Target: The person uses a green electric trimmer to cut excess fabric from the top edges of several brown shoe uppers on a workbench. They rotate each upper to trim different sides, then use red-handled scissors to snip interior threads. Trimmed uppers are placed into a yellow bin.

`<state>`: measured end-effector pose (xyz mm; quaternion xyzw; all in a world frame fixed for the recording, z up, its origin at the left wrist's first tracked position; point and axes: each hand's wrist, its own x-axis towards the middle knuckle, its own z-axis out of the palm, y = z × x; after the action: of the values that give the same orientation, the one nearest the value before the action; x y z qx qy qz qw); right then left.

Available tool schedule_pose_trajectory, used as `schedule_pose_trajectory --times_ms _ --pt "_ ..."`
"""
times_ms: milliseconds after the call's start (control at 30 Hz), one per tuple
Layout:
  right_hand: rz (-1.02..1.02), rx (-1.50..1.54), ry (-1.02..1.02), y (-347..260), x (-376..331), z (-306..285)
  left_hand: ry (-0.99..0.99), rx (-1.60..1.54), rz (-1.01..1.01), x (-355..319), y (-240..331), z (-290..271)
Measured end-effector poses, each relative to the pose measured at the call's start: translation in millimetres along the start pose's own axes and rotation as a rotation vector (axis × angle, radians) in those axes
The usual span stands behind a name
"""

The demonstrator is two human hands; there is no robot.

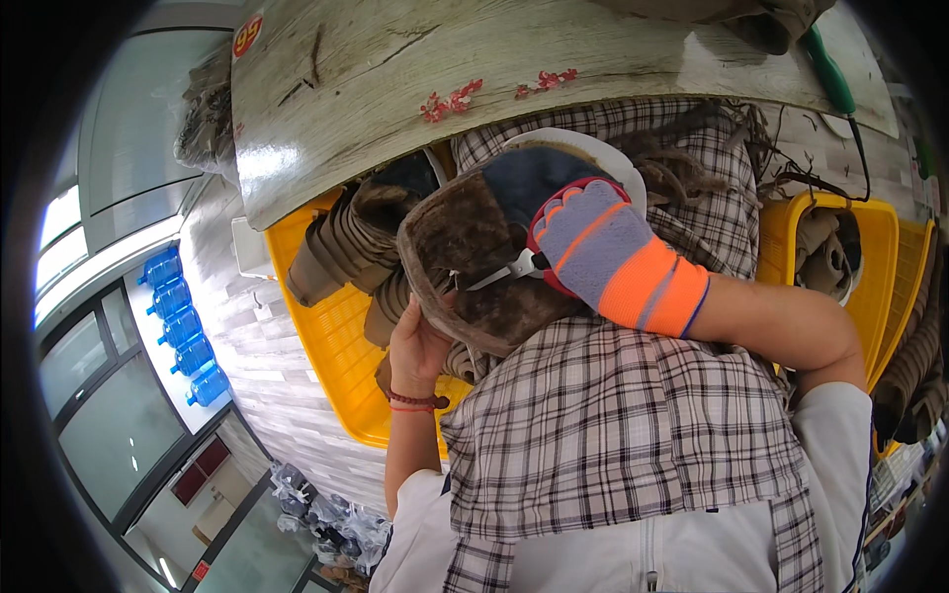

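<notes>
We look down on a lined piece (pixel 460 222), brown and furry inside with a dark blue part, at the centre of the frame, above the lap of a checked apron (pixel 623 415). The bare left hand (pixel 419 346) is closed on its lower left edge. The gloved right hand (pixel 603 247) is clamped on red-handled scissors (pixel 521 263), whose blades lie against the brown lining and point toward the left hand; whether the blades are parted we cannot tell.

We judge the work on this piece to be under way. Brown strips (pixel 682 176) on the apron, toward the upper right, suggest that some cutting is done, though we cannot tell from which piece, nor how much of this lining remains. Similar brown pieces (pixel 341 247) fill a yellow basket (pixel 341 381) at left; others (pixel 822 242) lie in a second basket (pixel 883 257) at right. Which are finished and which are left, we cannot determine.
</notes>
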<state>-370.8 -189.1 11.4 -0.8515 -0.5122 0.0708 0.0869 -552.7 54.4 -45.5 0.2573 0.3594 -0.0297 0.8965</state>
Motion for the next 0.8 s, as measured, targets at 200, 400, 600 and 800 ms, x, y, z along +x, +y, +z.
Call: schedule_pose_trajectory --times_ms 200,400,600,800 --pt "0.020 -0.103 -0.141 -9 10 -3 -0.059 0.047 -0.003 -2 1 -3" --pt "-0.031 -0.156 -0.041 -12 6 2 -0.089 0.025 -0.016 -4 1 7" --pt "0.011 -0.156 -0.089 -13 6 -2 -0.090 0.012 -0.001 -5 0 4" --pt "0.011 -0.154 -0.040 -15 1 3 -0.078 0.084 0.010 -5 -1 2"
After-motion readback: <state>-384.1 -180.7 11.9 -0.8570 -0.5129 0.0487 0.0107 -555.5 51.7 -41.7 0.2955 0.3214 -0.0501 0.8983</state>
